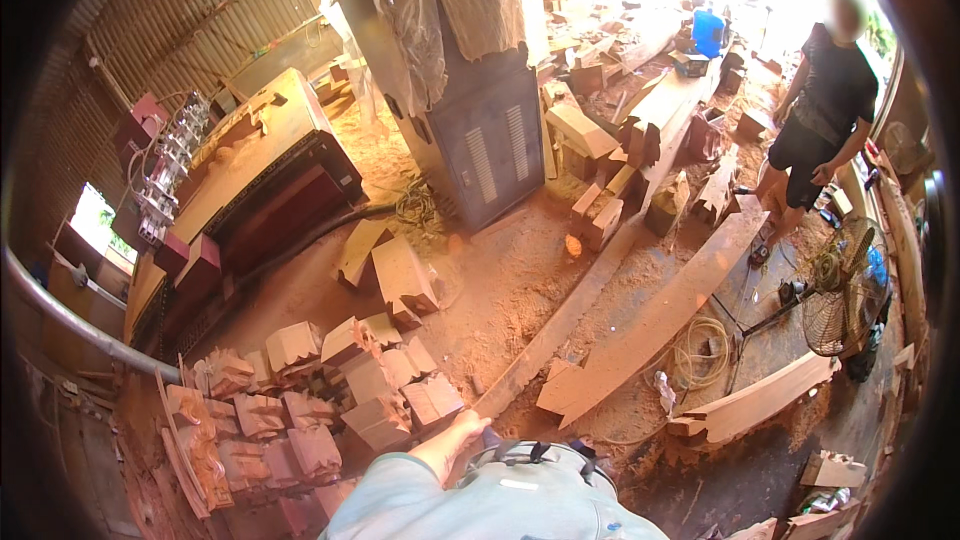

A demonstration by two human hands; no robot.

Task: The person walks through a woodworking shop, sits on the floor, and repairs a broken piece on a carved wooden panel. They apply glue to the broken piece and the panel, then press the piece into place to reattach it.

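Note:
My left hand (468,427) is low in the middle of the head view. Its fingers are closed at the near end of a long, narrow wooden board (560,330). The board runs away from me toward the far right, over a floor covered in sawdust. Just left of this hand are stacked cut wood blocks (432,398), several with carved or shaped ends. A wider wooden plank (655,315) with a notched near end lies to the right of the board. My right hand does not show; my body and shirt fill the bottom edge.
A grey metal cabinet (490,155) under plastic sheeting stands ahead. Left is a carving machine (160,185) with a row of spindles. At right are a fan (845,300), a coiled hose (697,350) and a standing person (830,90). Timber offcuts (585,130) and a blue container (708,32) are farther off.

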